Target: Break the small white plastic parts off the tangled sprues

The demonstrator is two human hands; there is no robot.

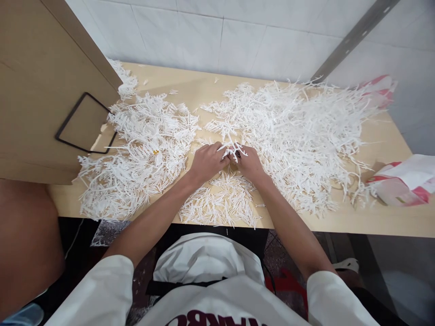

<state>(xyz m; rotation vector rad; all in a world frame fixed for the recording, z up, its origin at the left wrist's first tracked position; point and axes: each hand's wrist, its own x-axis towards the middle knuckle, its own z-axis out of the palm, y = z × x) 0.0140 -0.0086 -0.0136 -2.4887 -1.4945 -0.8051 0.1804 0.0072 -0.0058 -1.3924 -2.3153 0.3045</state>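
Both hands meet over the middle of the table, closed around a white branched plastic piece like a moulding sprue. My left hand grips its left side and my right hand its right side, with fingertips partly hidden behind the branches. Beneath and in front of the hands lies a spread of small white plastic sticks. To the right is a large heap of white branched pieces. A second heap of white pieces, many of them short, lies to the left.
A cardboard box with a black wire frame on it stands at the left. Red-and-white bags sit at the table's right end. Behind the pale wooden table rises a tiled wall. Part of another person shows at lower left.
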